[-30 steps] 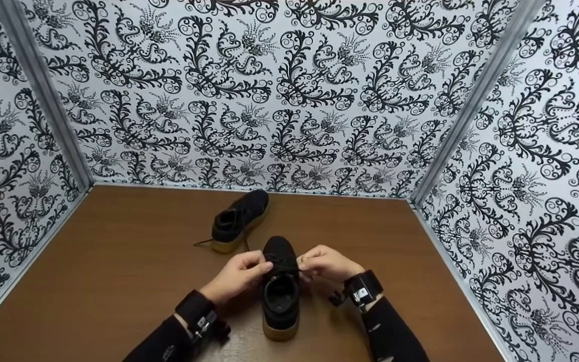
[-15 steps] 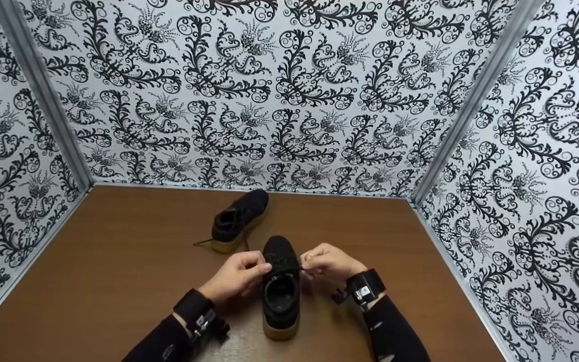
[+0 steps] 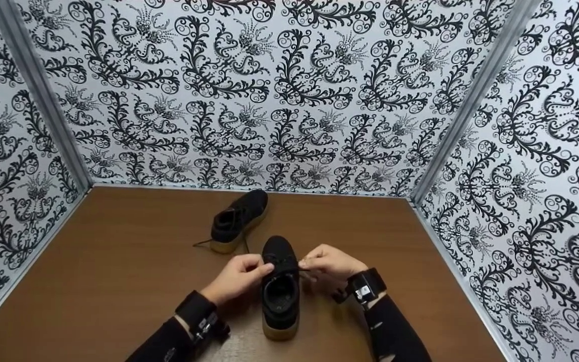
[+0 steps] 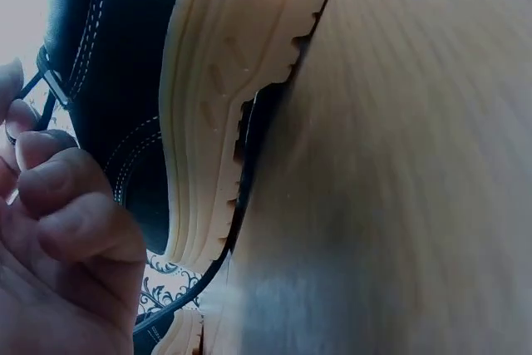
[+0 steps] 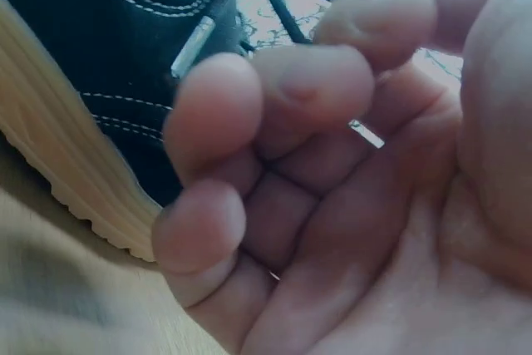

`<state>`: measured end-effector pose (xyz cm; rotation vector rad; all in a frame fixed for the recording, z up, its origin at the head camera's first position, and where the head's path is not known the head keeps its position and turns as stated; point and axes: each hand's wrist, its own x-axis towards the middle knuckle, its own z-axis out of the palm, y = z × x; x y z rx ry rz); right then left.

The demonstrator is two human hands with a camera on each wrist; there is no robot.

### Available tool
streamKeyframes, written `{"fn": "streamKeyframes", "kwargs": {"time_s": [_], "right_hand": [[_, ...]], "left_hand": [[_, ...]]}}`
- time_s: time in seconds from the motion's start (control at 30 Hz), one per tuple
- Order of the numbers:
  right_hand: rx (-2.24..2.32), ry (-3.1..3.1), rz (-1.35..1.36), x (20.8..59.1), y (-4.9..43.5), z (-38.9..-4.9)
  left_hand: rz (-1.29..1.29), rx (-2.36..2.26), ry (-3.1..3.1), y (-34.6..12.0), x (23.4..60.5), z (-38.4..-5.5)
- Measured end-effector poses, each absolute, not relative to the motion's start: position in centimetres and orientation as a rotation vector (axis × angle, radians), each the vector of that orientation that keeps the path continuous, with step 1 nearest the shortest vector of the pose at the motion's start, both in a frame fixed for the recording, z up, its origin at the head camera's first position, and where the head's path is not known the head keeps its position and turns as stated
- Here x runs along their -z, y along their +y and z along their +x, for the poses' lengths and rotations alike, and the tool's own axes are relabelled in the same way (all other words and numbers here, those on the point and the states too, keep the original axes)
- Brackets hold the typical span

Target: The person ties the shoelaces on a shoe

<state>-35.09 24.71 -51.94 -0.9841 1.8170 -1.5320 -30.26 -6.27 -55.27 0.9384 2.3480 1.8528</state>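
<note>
A black shoe (image 3: 279, 249) with a tan sole stands on the table, toe pointing away. At its left side my left hand (image 3: 239, 276) pinches a shoelace (image 4: 47, 110) between thumb and fingers, the other fingers curled. On the opposite side my right hand (image 3: 330, 262) pinches a lace (image 3: 304, 270) pulled out sideways from the shoe. In the right wrist view, two lace strands (image 5: 281, 2) run to the fingers, and one metal lace tip (image 5: 366, 134) pokes out below them. Another metal tip (image 5: 192, 46) lies against the shoe's side.
A second black shoe (image 3: 244, 216) lies farther back to the left, its laces loose, one lace end (image 3: 202, 243) trailing on the wooden table (image 3: 133, 251). Patterned panels (image 3: 249, 100) enclose the back and sides. Both wrists wear black straps (image 3: 196, 307) with cameras.
The right hand shifts very slightly beside the shoe, and the lace in it shows more plainly. The left hand and both shoes stay about where they were.
</note>
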Motion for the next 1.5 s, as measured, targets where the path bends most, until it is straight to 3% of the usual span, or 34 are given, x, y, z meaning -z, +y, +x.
{"fn": "streamKeyframes", "kwargs": {"time_s": [1.2,1.5], "right_hand": [[1.68,1.646,-1.05,52.8,25.0,-35.4],[1.673,1.687,-0.969,52.6,25.5,-35.5]], "left_hand": [[0.996,-1.755,2.364,-7.3,55.4,-31.1],[0.885,-1.902,2.268,-7.0,55.9,-31.1]]}}
